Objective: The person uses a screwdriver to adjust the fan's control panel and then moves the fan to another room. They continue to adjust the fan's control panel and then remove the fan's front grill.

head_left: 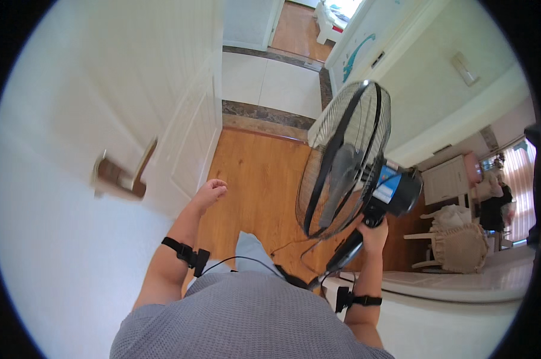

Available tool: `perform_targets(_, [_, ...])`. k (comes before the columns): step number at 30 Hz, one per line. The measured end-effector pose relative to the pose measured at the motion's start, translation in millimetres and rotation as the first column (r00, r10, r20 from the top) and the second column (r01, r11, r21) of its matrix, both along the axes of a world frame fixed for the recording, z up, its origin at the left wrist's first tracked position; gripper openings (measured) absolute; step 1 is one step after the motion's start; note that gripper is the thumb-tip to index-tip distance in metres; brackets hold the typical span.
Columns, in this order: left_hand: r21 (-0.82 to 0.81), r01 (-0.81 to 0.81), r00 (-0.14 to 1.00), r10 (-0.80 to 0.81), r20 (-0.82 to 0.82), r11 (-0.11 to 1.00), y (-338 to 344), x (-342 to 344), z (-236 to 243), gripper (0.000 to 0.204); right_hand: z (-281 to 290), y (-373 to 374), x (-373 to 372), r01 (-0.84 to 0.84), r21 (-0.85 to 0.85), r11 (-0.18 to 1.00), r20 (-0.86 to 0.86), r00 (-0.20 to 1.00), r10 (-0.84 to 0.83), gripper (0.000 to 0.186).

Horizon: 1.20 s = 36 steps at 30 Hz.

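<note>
My right hand (373,233) is wrapped round the neck of a black standing fan (343,164), just below its motor housing. The fan's round wire grille leans to the left, and its pole slants down toward my body. A blue and white label sticks to the housing. Over the wooden floor, my left hand (211,193) hangs with its fingers curled in and nothing visible in them. It is nearest to a white door (184,131) and apart from the fan. Black straps with small devices circle both forearms.
A metal door handle (124,170) juts out at the left. Ahead, a stone threshold (270,119) crosses the doorway to white tiles (273,81). A white door frame (438,131) stands right of the fan. A chair with a beige cover (459,248) is at the far right.
</note>
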<state>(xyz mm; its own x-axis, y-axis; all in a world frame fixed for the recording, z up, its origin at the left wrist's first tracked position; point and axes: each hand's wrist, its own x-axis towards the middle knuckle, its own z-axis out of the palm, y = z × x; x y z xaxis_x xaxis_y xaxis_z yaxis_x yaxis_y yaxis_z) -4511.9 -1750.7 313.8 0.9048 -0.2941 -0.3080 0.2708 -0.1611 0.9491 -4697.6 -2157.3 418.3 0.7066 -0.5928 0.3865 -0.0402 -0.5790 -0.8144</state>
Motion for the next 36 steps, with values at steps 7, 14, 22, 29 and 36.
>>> perform_targets(7, [-0.201,-0.220,0.975,0.208,-0.078,0.955,6.6,-134.4,-18.8,0.018,41.1,26.9,-49.4,-0.137,-0.036,0.990,-0.059,0.989,0.135,0.046])
perform_targets(14, [-0.253,-0.314,0.947,0.322,-0.009,0.915,27.0,-235.1,13.4,0.014,123.8,108.2,-164.1,-0.318,-0.230,0.920,-0.166,0.944,0.285,0.048])
perform_targets(22, [-0.368,-0.084,0.996,0.073,-0.043,0.926,0.0,-232.6,1.3,0.006,119.3,70.7,-158.9,-0.453,-0.049,0.890,-0.249,0.869,0.428,0.049])
perform_targets(29, [0.115,-0.463,0.804,0.471,-0.363,0.879,83.4,-316.2,30.2,0.013,153.1,116.5,-178.8,-0.417,0.008,0.909,-0.448,0.811,0.376,0.044])
perform_targets(36, [0.253,-0.620,0.660,0.669,-0.343,0.742,193.7,-357.8,52.6,0.016,180.4,172.5,-171.8,-0.435,-0.030,0.900,-0.397,0.831,0.389,0.050])
